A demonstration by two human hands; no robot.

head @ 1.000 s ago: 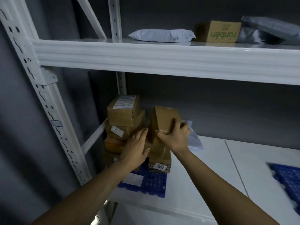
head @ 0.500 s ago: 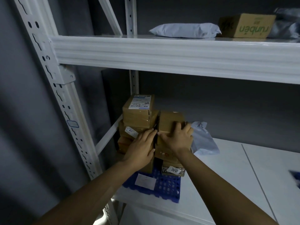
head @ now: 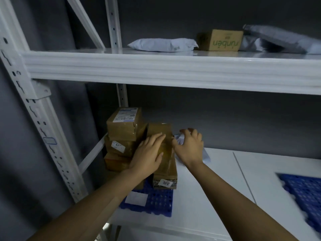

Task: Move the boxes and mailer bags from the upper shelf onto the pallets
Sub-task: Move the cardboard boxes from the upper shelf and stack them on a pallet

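On the lower shelf (head: 217, 180), at its left end, my left hand (head: 147, 154) lies flat, fingers straight, against the near face of the stack (head: 124, 129) of boxes on the blue pallet (head: 159, 200). My right hand (head: 190, 147) is just right of the stack, fingers spread and loosely bent, gripping nothing. Its thumb is by the stack's edge, and a pale bag (head: 205, 156) shows behind it. A second pallet (head: 304, 193) lies well apart at the right. On the upper shelf (head: 156, 70) a white bag (head: 163, 44), a box (head: 224, 40) and grey bags (head: 278, 40) lie in a row, left to right.
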